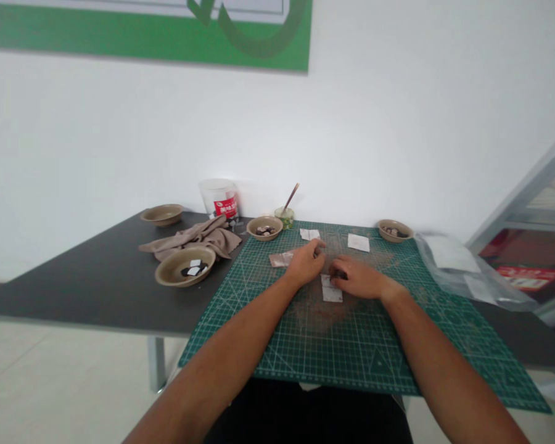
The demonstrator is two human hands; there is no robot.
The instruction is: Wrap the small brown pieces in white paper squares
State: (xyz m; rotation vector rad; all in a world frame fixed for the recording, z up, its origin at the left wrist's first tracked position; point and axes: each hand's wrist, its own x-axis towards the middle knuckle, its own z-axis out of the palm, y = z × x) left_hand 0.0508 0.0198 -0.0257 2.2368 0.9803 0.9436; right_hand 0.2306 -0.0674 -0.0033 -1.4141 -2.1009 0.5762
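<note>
A creased white paper square [332, 292] lies on the green cutting mat [333, 357] in front of me. My right hand [358, 277] is at its upper right edge, fingers bent and drawn together; what is between the fingertips is too small to make out. Just left of it and farther off is my left hand [308, 262], low over the mat with its fingers curled in, and its grip is likewise unclear. Beside the left hand lies a brownish flat sheet [281, 259]. Two more white papers, a left one [309, 234] and a right one [359, 242], lie beyond the hands.
Brown bowls hold small dark pieces: one behind the mat's left side [264, 229], one at right [394, 231], one nearer left [185, 267]. A cloth [197, 239], a clear tub [220, 200], a small jar with a stick [285, 217] and plastic bags [472, 271] stand around.
</note>
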